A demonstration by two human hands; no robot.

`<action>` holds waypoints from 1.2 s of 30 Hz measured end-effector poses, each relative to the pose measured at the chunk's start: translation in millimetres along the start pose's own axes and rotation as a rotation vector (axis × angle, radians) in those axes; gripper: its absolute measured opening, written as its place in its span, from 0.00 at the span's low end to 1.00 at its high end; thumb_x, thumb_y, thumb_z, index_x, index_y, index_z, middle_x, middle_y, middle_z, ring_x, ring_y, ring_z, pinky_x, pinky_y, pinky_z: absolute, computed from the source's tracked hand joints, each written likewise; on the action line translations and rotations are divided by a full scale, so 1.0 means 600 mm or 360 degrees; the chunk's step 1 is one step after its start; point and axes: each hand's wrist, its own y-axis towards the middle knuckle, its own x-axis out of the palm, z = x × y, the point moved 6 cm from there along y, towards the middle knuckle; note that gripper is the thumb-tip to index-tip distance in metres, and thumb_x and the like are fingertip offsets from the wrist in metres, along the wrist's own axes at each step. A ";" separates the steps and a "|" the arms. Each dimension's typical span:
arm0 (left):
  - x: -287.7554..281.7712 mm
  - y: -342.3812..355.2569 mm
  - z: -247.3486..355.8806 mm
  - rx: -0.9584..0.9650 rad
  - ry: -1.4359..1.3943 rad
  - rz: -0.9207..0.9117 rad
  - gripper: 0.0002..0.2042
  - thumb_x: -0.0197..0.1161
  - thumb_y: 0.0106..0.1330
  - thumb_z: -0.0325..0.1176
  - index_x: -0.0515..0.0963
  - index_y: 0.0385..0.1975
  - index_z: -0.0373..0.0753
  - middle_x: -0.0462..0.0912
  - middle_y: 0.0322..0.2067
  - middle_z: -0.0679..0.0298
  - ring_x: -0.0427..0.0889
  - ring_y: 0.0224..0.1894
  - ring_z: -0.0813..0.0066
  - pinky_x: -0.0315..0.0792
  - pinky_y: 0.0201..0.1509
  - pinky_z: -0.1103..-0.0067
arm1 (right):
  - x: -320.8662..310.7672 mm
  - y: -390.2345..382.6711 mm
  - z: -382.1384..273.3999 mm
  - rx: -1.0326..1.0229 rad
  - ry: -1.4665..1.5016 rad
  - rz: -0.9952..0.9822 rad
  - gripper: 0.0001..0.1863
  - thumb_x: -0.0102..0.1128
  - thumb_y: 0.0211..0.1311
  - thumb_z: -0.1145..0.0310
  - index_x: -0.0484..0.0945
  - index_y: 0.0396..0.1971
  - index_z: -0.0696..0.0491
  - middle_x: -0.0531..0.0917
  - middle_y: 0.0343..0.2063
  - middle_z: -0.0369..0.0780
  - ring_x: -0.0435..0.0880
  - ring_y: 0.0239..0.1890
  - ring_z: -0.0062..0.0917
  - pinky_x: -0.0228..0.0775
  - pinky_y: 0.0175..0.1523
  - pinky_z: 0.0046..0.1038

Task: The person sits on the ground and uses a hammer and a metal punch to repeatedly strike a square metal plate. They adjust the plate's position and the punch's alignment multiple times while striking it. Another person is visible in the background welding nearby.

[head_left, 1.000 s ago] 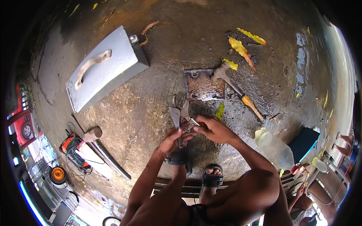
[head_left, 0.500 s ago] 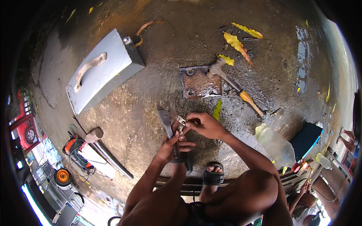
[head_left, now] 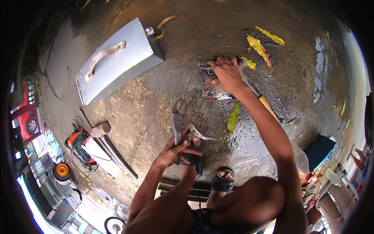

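My left hand is wrapped round the handles of a pair of locking pliers, with the curved jaw pointing away from me. The silvery release lever sticks out to the right, apart from the main grip. Farther off, my right hand is on a rusty, wet square metal plate with holes, its fingers bent over the far edge and the thumb on top. Beside that hand lies a hammer with a yellow-brown grip; my hand and forearm hide part of its head and shaft.
A grey metal box with a rope-like handle stands at far left. Nearer, a mallet, a dark bar and an orange-black power tool lie on the wet concrete. At right are a clear plastic bottle, a dark panel and another person amid sparks.
My right hand has left the pliers and reached far to the metal plate. The pliers stay in my left hand, their lever now swung out to the right. The view has shifted slightly.
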 end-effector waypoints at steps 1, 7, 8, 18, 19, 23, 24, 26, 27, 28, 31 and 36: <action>-0.004 0.000 -0.003 -0.0026 -0.0013 0.0016 0.38 0.56 0.79 0.44 0.41 0.81 0.44 0.75 0.60 0.54 0.88 0.52 0.46 0.86 0.31 0.75 | 0.000 0.004 0.000 -0.0009 0.0051 0.0003 0.42 0.79 0.52 0.68 0.69 0.69 0.54 0.78 0.59 0.49 0.72 0.66 0.40 0.57 0.68 0.48; -0.025 -0.010 -0.019 -0.0043 -0.0030 0.0061 0.38 0.54 0.80 0.43 0.40 0.80 0.42 0.70 0.69 0.49 0.88 0.51 0.47 0.84 0.30 0.77 | 0.010 0.005 -0.009 -0.0169 0.0190 -0.0069 0.41 0.79 0.46 0.75 0.69 0.62 0.56 0.79 0.52 0.47 0.75 0.61 0.40 0.55 0.63 0.46; -0.028 -0.011 -0.021 -0.0027 -0.0044 0.0060 0.38 0.54 0.80 0.43 0.40 0.80 0.42 0.70 0.69 0.49 0.88 0.51 0.47 0.84 0.30 0.77 | 0.011 -0.002 -0.012 -0.0223 0.0209 -0.0079 0.40 0.79 0.45 0.76 0.69 0.61 0.56 0.79 0.52 0.47 0.75 0.60 0.40 0.55 0.63 0.46; -0.034 -0.016 0.001 0.0010 -0.0044 0.0066 0.38 0.54 0.80 0.43 0.40 0.81 0.42 0.68 0.71 0.48 0.88 0.50 0.48 0.83 0.29 0.77 | 0.034 -0.092 -0.046 -0.0880 0.0244 0.0043 0.27 0.68 0.43 0.86 0.77 0.48 0.55 0.78 0.42 0.44 0.75 0.55 0.38 0.58 0.60 0.41; -0.035 -0.016 0.000 0.0005 -0.0046 0.0063 0.38 0.54 0.80 0.43 0.40 0.81 0.42 0.68 0.71 0.48 0.88 0.50 0.48 0.83 0.29 0.77 | 0.044 -0.093 -0.048 -0.0812 0.0228 -0.0050 0.23 0.67 0.43 0.88 0.82 0.42 0.53 0.79 0.41 0.39 0.76 0.54 0.33 0.58 0.60 0.37; -0.038 -0.025 -0.005 -0.0016 -0.0042 0.0066 0.39 0.55 0.79 0.44 0.40 0.80 0.41 0.68 0.71 0.47 0.88 0.51 0.47 0.84 0.29 0.77 | 0.052 -0.104 -0.063 -0.0886 0.0191 -0.0545 0.17 0.69 0.43 0.86 0.84 0.34 0.50 0.79 0.38 0.31 0.76 0.52 0.27 0.55 0.60 0.35; -0.040 -0.027 -0.006 -0.0024 -0.0048 0.0071 0.39 0.55 0.79 0.44 0.40 0.80 0.40 0.68 0.71 0.46 0.88 0.51 0.47 0.84 0.30 0.77 | 0.049 -0.108 -0.065 -0.0916 0.0212 -0.0632 0.16 0.70 0.45 0.84 0.85 0.35 0.50 0.80 0.39 0.32 0.76 0.53 0.27 0.56 0.60 0.36; -0.041 -0.030 -0.007 -0.0059 -0.0082 0.0066 0.39 0.55 0.79 0.43 0.40 0.80 0.40 0.67 0.71 0.46 0.87 0.52 0.46 0.84 0.30 0.76 | 0.038 -0.117 -0.064 -0.0973 0.0254 -0.0807 0.14 0.71 0.50 0.80 0.86 0.37 0.51 0.82 0.40 0.34 0.76 0.54 0.28 0.58 0.60 0.37; -0.040 -0.031 -0.007 -0.0083 -0.0111 0.0059 0.38 0.55 0.79 0.42 0.41 0.80 0.39 0.66 0.72 0.46 0.87 0.53 0.46 0.85 0.30 0.75 | 0.025 -0.122 -0.063 -0.0988 0.0302 -0.0834 0.14 0.71 0.51 0.79 0.85 0.39 0.50 0.83 0.41 0.35 0.77 0.54 0.30 0.59 0.63 0.38; -0.039 -0.033 -0.007 -0.0106 -0.0140 0.0051 0.38 0.55 0.79 0.41 0.41 0.80 0.39 0.65 0.72 0.46 0.86 0.54 0.45 0.85 0.30 0.75 | 0.026 -0.125 -0.053 -0.1001 0.0427 -0.0915 0.15 0.71 0.52 0.79 0.84 0.40 0.51 0.84 0.41 0.36 0.78 0.54 0.31 0.59 0.64 0.38; -0.026 -0.035 0.002 -0.0110 -0.0541 -0.0196 0.39 0.58 0.74 0.30 0.42 0.80 0.38 0.60 0.74 0.47 0.77 0.66 0.43 0.86 0.48 0.61 | -0.003 -0.125 -0.033 -0.0957 0.0673 -0.1088 0.17 0.68 0.54 0.82 0.81 0.45 0.56 0.86 0.41 0.43 0.82 0.54 0.36 0.65 0.66 0.39; -0.016 -0.046 -0.012 -0.0053 -0.0974 -0.0279 0.50 0.57 0.55 0.12 0.43 0.80 0.39 0.51 0.78 0.49 0.52 0.79 0.43 0.54 0.76 0.39 | -0.068 -0.103 -0.024 -0.0743 0.1250 -0.1017 0.18 0.62 0.57 0.86 0.82 0.48 0.59 0.87 0.45 0.45 0.85 0.53 0.38 0.74 0.59 0.38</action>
